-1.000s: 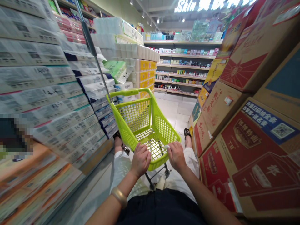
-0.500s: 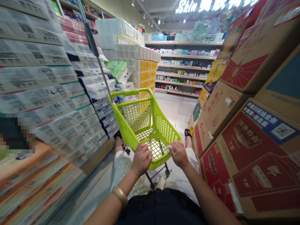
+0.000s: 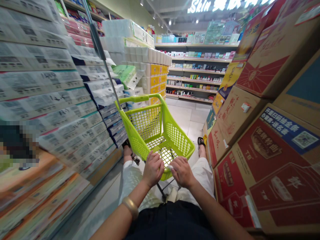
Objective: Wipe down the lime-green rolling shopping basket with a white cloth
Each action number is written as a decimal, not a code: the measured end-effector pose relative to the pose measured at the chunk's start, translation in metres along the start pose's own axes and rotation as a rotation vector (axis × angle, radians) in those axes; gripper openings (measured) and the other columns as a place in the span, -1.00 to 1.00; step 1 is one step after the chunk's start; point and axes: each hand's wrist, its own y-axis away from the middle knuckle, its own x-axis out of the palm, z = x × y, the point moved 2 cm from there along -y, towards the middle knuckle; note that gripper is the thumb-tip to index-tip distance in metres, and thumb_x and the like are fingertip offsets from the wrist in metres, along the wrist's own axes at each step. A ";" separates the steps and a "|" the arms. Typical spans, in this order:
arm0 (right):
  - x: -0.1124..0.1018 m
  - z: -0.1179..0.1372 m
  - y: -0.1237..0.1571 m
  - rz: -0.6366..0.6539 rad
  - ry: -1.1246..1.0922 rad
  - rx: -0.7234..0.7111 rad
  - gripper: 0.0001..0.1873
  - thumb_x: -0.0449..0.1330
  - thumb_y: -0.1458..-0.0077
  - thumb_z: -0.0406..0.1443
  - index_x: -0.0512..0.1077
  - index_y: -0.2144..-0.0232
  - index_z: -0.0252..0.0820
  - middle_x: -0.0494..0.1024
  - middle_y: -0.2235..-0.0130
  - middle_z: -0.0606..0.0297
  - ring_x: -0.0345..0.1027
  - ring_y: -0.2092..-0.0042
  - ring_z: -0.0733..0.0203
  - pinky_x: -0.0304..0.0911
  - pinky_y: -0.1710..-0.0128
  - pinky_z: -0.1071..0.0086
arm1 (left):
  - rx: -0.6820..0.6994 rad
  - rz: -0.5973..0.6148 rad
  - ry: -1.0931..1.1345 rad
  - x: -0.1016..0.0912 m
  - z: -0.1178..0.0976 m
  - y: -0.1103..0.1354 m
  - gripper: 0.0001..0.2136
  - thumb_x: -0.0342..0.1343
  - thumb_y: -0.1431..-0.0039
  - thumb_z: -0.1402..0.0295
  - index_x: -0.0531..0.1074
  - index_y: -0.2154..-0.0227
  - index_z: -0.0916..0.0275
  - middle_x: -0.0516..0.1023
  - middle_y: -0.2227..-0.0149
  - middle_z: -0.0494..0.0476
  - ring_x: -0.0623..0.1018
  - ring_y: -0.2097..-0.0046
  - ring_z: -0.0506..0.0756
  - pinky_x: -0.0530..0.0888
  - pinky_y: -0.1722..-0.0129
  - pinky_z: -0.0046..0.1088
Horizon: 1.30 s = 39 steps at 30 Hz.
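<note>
A lime-green shopping basket cart (image 3: pixel 180 133), with a grid floor and perforated sides, stands between my knees. My left hand (image 3: pixel 153 169) is closed above its near left rim, the fingers curled; what they hold, if anything, is hidden. Beside it, a little apart, my right hand (image 3: pixel 182 171) is closed over the near edge, with a small white thing (image 3: pixel 171 167) at its fingertips that I cannot make out. Whether either hand presses on the rim does not show. A long grey pole (image 3: pixel 110 77) rises from the cart's far left corner.
Stacked tissue packs (image 3: pixel 60 80) rise close on the left. Cartons (image 3: pixel 270 143) form a wall on the right. A floor aisle (image 3: pixel 183 115) leads to shelves (image 3: pixel 197 61) of small boxed goods and bottles. My foot (image 3: pixel 201 141) rests right of the cart.
My right hand has moved left along the near side of the cart, closer to my left hand. The left hand has shifted slightly right. The cart has hardly moved.
</note>
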 end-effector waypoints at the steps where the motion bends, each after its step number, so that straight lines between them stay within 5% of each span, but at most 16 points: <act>1: -0.006 -0.014 0.000 -0.014 0.017 0.028 -0.78 -0.07 -0.23 -0.28 0.38 0.28 -0.16 0.42 0.29 0.21 0.22 0.16 0.12 0.09 0.05 0.21 | 0.000 0.002 0.002 -0.001 0.000 0.000 -0.76 -0.12 -0.22 0.41 0.33 0.54 0.17 0.40 0.40 0.07 0.40 0.12 0.13 0.28 -0.16 -0.05; 6: -0.018 -0.044 -0.004 -0.123 0.102 0.226 -0.73 -0.10 -0.26 -0.30 0.35 0.40 -0.15 0.38 0.36 0.23 0.19 0.20 0.12 0.10 0.06 0.21 | -0.017 -0.026 0.017 0.001 0.000 0.001 -0.76 -0.12 -0.21 0.42 0.34 0.54 0.17 0.40 0.40 0.07 0.40 0.13 0.12 0.26 -0.18 -0.02; 9: -0.005 -0.014 -0.006 -0.148 0.104 0.272 -0.74 -0.08 -0.24 -0.29 0.35 0.43 -0.14 0.36 0.38 0.24 0.16 0.23 0.13 0.07 0.09 0.20 | -0.023 -0.040 0.019 0.002 0.000 0.002 -0.77 -0.11 -0.20 0.42 0.34 0.54 0.17 0.39 0.40 0.08 0.40 0.13 0.12 0.26 -0.18 -0.01; 12: 0.008 0.026 -0.004 -0.102 0.031 0.201 -0.80 -0.04 -0.20 -0.28 0.38 0.35 -0.15 0.38 0.33 0.23 0.17 0.19 0.10 0.06 0.08 0.19 | -0.016 -0.032 0.019 0.001 0.000 0.003 -0.77 -0.11 -0.20 0.42 0.34 0.54 0.16 0.39 0.41 0.08 0.40 0.13 0.12 0.27 -0.16 -0.02; 15: 0.010 0.038 -0.003 -0.053 -0.015 0.090 -0.81 -0.02 -0.19 -0.27 0.38 0.28 -0.15 0.41 0.28 0.22 0.18 0.16 0.10 0.05 0.06 0.19 | -0.011 -0.024 0.016 -0.003 0.001 0.004 -0.77 -0.11 -0.20 0.42 0.33 0.55 0.17 0.38 0.41 0.07 0.40 0.13 0.12 0.28 -0.16 -0.04; 18: -0.002 0.013 -0.002 0.037 -0.011 0.009 -0.82 -0.03 -0.21 -0.29 0.37 0.29 -0.15 0.42 0.30 0.23 0.21 0.19 0.14 0.07 0.09 0.24 | 0.006 -0.001 0.006 -0.008 0.003 0.006 -0.76 -0.13 -0.21 0.41 0.32 0.55 0.17 0.38 0.42 0.07 0.40 0.14 0.11 0.27 -0.16 -0.06; 24: -0.022 -0.040 -0.002 -0.052 0.103 0.190 -0.76 -0.09 -0.24 -0.31 0.30 0.42 -0.15 0.37 0.37 0.24 0.19 0.23 0.13 0.07 0.10 0.25 | 0.004 -0.007 0.001 -0.010 0.004 0.008 -0.75 -0.13 -0.22 0.41 0.30 0.56 0.17 0.38 0.43 0.06 0.41 0.17 0.10 0.27 -0.17 -0.09; 28: -0.004 -0.004 -0.005 -0.104 0.147 0.251 -0.76 -0.07 -0.22 -0.31 0.30 0.46 -0.14 0.34 0.40 0.26 0.15 0.27 0.13 0.03 0.14 0.24 | 0.010 -0.004 -0.005 -0.007 0.002 0.006 -0.77 -0.11 -0.21 0.41 0.31 0.55 0.18 0.39 0.41 0.07 0.40 0.15 0.11 0.27 -0.17 -0.09; 33: 0.016 0.043 -0.008 -0.054 0.069 0.123 -0.85 -0.01 -0.17 -0.31 0.35 0.38 -0.15 0.38 0.36 0.25 0.17 0.25 0.14 0.01 0.13 0.26 | 0.001 -0.004 -0.007 -0.004 0.002 0.004 -0.76 -0.11 -0.21 0.42 0.31 0.56 0.19 0.40 0.39 0.07 0.40 0.13 0.11 0.27 -0.16 -0.10; 39: -0.007 -0.010 -0.007 0.020 0.083 0.052 -0.80 -0.05 -0.17 -0.33 0.31 0.45 -0.15 0.36 0.41 0.26 0.17 0.28 0.16 0.05 0.19 0.29 | 0.014 -0.012 0.004 -0.005 0.002 0.003 -0.76 -0.11 -0.21 0.42 0.31 0.56 0.19 0.38 0.41 0.06 0.39 0.15 0.11 0.27 -0.16 -0.10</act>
